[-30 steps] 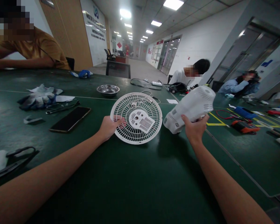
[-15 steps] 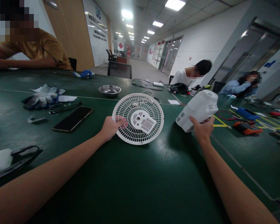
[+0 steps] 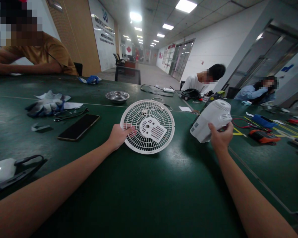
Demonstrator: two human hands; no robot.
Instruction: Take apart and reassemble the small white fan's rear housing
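Grille [image 3: 149, 133] pinched thumb-to-fingers in left hand [image 3: 118, 136], phone [image 3: 78, 128] left of that hand, casing [image 3: 211, 118] gripped in half-curled right hand [image 3: 221, 137].

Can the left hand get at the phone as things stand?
Probably yes, but likely only after releasing the round white grille: the left hand grips its rim. The phone lies close by, with nothing visible between them.

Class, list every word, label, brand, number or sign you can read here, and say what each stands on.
No text can be read for certain.
Wall sign: raised lettering below a logo, too blurred to read.
Wall notices: too small to read.
Red diamond sign: any characters too small to read.
White round grille, white plastic housing: no readable lettering.
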